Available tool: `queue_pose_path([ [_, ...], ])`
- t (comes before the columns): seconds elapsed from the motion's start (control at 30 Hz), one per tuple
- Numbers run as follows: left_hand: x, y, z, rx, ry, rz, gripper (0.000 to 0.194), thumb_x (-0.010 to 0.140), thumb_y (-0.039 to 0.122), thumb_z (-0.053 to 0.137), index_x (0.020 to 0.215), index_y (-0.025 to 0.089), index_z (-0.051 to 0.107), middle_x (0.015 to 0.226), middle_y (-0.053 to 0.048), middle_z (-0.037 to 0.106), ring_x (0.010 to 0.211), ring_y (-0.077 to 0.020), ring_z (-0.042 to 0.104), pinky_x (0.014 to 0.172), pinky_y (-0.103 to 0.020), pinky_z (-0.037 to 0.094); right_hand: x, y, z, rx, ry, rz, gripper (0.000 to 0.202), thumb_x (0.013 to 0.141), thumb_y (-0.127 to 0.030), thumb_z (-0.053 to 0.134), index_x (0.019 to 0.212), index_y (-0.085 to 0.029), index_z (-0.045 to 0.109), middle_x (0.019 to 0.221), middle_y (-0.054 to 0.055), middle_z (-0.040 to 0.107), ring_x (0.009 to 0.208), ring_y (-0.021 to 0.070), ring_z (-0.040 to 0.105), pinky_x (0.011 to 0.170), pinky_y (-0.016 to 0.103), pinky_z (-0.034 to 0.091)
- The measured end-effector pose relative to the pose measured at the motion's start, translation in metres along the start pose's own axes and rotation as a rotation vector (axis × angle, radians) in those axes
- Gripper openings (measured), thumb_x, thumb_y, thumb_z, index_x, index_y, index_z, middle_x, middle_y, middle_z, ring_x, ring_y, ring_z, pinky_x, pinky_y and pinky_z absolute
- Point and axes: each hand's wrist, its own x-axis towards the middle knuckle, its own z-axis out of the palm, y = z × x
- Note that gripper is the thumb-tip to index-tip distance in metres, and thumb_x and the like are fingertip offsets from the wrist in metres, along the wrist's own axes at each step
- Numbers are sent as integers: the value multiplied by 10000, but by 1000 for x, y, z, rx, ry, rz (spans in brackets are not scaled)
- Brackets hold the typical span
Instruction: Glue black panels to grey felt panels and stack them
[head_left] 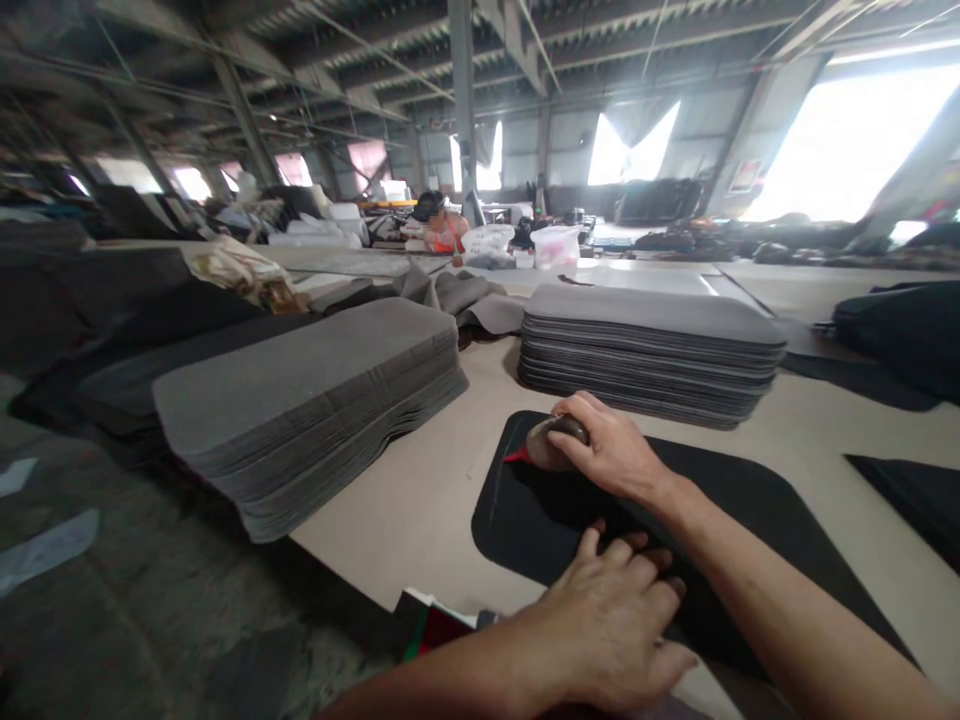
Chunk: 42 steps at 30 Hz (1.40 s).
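A black sheet with rounded corners (727, 500) lies flat on the table in front of me. My right hand (611, 450) is wrapped round a squeeze bottle (544, 447) with a red nozzle, tilted so that its tip is at the sheet's left end. A faint pale line runs along that end, by the tip. Nearer to me, my left hand (619, 610) rests on the sheet with its fingers spread and holds nothing. Part of the bottle is hidden by my right fingers.
A tall stack of grey sheets (315, 370) stands at the table's left edge, another stack (649, 350) behind the black sheet. Crumpled grey cloth (457, 295) lies between them. Dark fabric (907, 330) is at the right. A person (442, 228) is far back.
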Motion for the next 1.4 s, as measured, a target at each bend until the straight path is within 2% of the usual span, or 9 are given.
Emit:
queue_pose_path([
  [0.1,0,0,-1,5,2,11,569,1020,563,403,1398,144,481,1490,-126,489,1432,-312,356,1195,-649,252,8,8,2,-111,37,30,137,946,-288,575,1064,-219,570,1068,49,609,954,235,597,849,337,443],
  [0.27,-1,-1,-1,-19,16,15,552,1019,542,422,1389,139,490,1467,-141,506,1429,-327,364,1193,-659,251,23,20,0,-301,52,116,156,951,-296,591,1091,-229,576,1078,34,610,914,227,605,711,318,414],
  [0.43,-1,-1,0,-58,9,10,553,1014,538,441,1395,140,488,1469,-147,504,1440,-330,354,1198,-673,227,34,30,-2,-365,63,158,171,952,-319,595,1092,-221,580,1109,45,610,924,236,613,674,319,387],
  [0.6,0,-1,0,-97,-13,-17,506,998,499,500,1387,177,488,1513,-133,461,1469,-319,313,1198,-695,201,25,44,-26,-408,21,184,156,944,-320,590,1069,-227,577,1094,37,622,917,229,616,694,317,384],
  [0.8,0,-1,1,-94,5,-38,481,983,472,533,1389,218,484,1519,-96,463,1475,-282,309,1229,-648,164,-20,74,-81,-482,-41,307,175,935,-337,558,1071,-230,581,1091,50,630,928,248,615,700,327,382],
  [0.97,-1,-2,4,-81,19,-69,473,985,490,529,1392,252,498,1522,-72,461,1468,-253,322,1248,-598,155,-79,103,-128,-542,-35,455,224,933,-382,519,1072,-221,589,1101,75,628,901,259,614,686,331,381],
  [1.1,-1,-4,9,-69,51,-121,501,933,489,612,1363,241,546,1492,-75,479,1432,-264,357,1254,-546,192,-126,119,-161,-572,-10,601,274,923,-434,497,1054,-228,622,1058,75,632,851,254,610,658,326,372],
  [1.23,1,-1,7,-44,55,-194,504,905,438,652,1336,184,586,1468,-109,487,1404,-296,371,1224,-511,276,-160,126,-178,-596,54,692,326,923,-447,494,1093,-205,631,1077,100,645,874,267,618,684,335,398],
  [1.4,9,-3,-22,94,-121,-140,341,1007,350,459,1279,237,631,1418,-65,545,1321,-245,475,1134,-436,409,-180,128,-177,-604,106,717,324,944,-437,487,1116,-195,617,1124,109,638,939,278,625,731,338,422],
])
